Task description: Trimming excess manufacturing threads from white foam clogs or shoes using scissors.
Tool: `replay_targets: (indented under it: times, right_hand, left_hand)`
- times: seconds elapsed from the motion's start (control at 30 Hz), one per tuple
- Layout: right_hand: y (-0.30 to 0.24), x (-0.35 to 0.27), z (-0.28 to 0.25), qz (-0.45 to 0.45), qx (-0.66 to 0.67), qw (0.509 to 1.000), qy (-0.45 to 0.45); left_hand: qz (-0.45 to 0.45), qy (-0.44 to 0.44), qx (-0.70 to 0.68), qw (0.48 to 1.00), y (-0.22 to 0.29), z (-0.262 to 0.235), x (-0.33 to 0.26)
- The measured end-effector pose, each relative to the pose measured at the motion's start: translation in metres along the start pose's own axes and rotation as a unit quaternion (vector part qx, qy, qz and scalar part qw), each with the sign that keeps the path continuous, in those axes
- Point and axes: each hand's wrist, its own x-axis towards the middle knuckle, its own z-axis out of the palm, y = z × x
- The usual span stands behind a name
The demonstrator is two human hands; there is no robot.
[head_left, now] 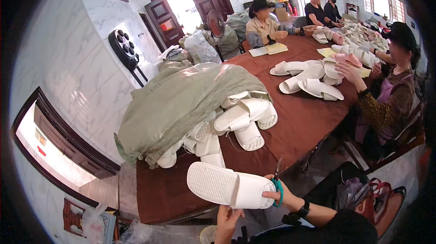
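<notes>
A white slide slipper [231, 186] lies level before me, held between my two hands above the near table edge. From below, my left hand [227, 222] pinches the edge of its strap, fingers closed. My right hand [282, 195] has its thumb on the strap's right end while its fingers go round the teal handles of a pair of scissors [278, 191]. The dark blades point up and away from the slipper. Just beyond, more white slippers [247, 123] spill from the mouth of a large green woven sack [181, 101].
A brown cloth covers the long table [295, 128]. White slippers [311, 80] lie farther along it, near a person [386, 89] seated at right. Other people sit at the far end by a bigger slipper pile [359, 37]. Bags [359, 194] rest on a seat to my right.
</notes>
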Motion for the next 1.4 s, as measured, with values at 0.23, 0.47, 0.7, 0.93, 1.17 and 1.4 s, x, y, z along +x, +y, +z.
replay_targets:
  times: [0.23, 0.47, 0.7, 0.93, 1.17, 1.4]
  right_hand:
    - [0.015, 0.018, -0.041, 0.014, 0.297, 0.953, 0.061]
    - [-0.035, 0.007, -0.057, -0.086, 0.234, 0.964, 0.091]
    - [-0.042, -0.007, -0.025, 0.024, 0.173, 0.984, 0.032]
    - [-0.014, 0.01, -0.084, 0.033, 0.237, 0.967, 0.091]
    - [-0.107, 0.076, -0.11, -0.188, 0.198, 0.957, 0.099]
    - [-0.19, 0.179, -0.215, -0.343, 0.355, 0.84, 0.225]
  left_hand:
    - [-0.029, 0.094, 0.018, 0.995, 0.035, -0.021, -0.026]
    - [0.061, 0.275, -0.091, 0.955, 0.067, -0.08, -0.048]
    - [0.223, 0.38, 0.434, 0.786, 0.072, -0.156, -0.107]
    - [0.159, 0.598, 0.396, 0.678, 0.049, -0.274, -0.214]
    - [0.069, 0.725, 0.471, 0.498, 0.03, -0.256, -0.262]
    - [0.09, 0.773, 0.384, 0.496, -0.031, -0.304, -0.285]
